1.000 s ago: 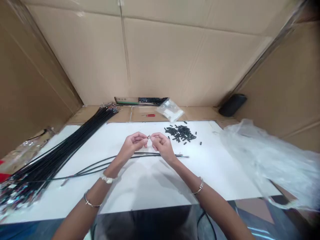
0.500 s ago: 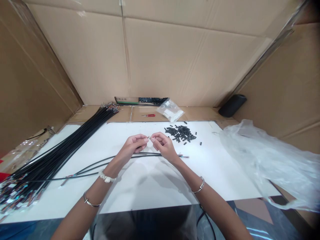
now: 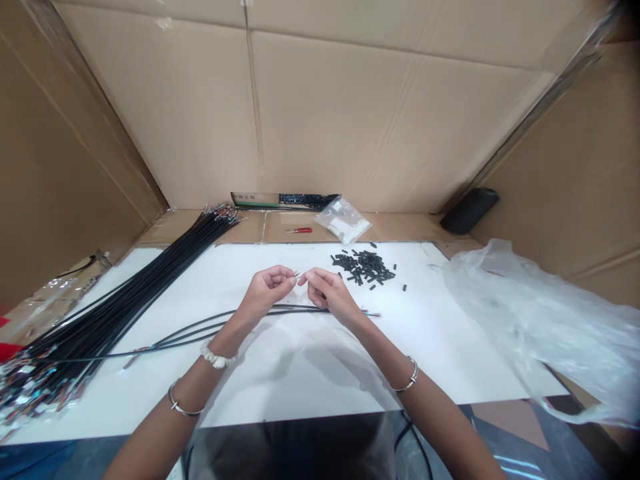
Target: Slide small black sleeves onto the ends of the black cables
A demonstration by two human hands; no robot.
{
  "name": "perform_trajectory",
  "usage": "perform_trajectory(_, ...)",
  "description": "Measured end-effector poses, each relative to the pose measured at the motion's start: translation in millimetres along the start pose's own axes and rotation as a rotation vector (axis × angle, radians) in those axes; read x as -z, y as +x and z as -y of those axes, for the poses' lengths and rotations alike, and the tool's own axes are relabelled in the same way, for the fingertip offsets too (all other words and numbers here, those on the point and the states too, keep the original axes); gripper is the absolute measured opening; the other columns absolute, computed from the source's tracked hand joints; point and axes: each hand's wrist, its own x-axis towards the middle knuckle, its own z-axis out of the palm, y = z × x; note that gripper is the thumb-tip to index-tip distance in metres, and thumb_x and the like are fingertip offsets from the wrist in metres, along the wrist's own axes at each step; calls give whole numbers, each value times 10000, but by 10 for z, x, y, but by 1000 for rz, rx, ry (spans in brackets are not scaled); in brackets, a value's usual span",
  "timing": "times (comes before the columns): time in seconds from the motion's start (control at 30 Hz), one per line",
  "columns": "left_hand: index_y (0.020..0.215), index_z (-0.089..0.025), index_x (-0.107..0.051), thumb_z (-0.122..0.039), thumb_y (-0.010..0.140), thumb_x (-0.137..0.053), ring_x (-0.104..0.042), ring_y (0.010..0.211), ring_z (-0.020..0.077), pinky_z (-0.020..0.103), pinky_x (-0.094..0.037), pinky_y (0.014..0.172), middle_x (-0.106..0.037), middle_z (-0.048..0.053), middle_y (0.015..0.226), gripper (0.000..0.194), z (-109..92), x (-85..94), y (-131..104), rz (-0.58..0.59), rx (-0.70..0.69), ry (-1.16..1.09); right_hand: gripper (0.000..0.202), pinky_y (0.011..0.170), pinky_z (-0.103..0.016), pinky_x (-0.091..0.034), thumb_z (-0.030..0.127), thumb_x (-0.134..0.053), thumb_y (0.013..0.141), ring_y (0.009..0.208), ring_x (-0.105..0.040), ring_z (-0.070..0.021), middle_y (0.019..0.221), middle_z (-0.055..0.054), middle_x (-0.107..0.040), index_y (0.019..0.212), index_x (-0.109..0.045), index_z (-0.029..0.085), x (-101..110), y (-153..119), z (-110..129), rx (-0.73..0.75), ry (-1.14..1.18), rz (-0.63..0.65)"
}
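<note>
Near the middle of the white table (image 3: pixel 280 393), my left hand (image 3: pixel 271 287) pinches a tiny thin piece (image 3: pixel 297 275) between thumb and fingertips. My right hand (image 3: pixel 324 288) is closed beside it, its fingertips at the piece; what they hold is too small to make out. Several black cables (image 3: pixel 200 328) with coloured wire ends lie below and behind my hands. A pile of short black pieces (image 3: pixel 369 267) lies beyond my right hand.
A thick bundle of black cables (image 3: pixel 145 287) fills the left. Behind are a red-handled tool (image 3: pixel 301 230), a clear bag (image 3: pixel 343 220) and a cardboard wall (image 3: pixel 320 113). A black roll (image 3: pixel 470 211) and a translucent plastic sheet (image 3: pixel 560 327) are at the right.
My right hand's fingers have shifted at the tiny piece, with the index finger now more extended. My left hand keeps its pinch. The whole view has shifted slightly.
</note>
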Motion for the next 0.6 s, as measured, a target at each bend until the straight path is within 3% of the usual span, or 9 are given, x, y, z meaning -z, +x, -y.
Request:
perform_trajectory(0.23, 803, -125, -585, -397, 705, -707, -478, 551, 71, 178, -325, 503, -606, 8, 667, 313, 28, -12, -9, 15, -35, 63, 283, 402, -200, -175, 422, -507, 872, 388, -262, -52, 443, 77, -393, 807, -569, 154, 0, -8, 28, 2, -5, 15)
perform_trajectory(0.43, 816, -126, -569, -395, 735, -688, -402, 499, 44, 160, -275, 466, -529, -32, 613, 305, 75, -9, 1, 42, -26, 53, 262, 426, -202, -209, 418, -565, 837, 442, -295, -62, 500, 69, -387, 833, -572, 156, -7, -41, 76, 54, -152, -24)
perform_trajectory(0.6, 843, -143, -572, -407, 739, -683, -372, 462, 44, 162, -242, 423, -495, -50, 576, 305, -3, -19, -22, 54, 39, 63, 260, 453, -218, -235, 413, -528, 865, 492, -309, -80, 559, 45, -389, 848, -593, 161, 0, -73, 80, 201, -378, -95)
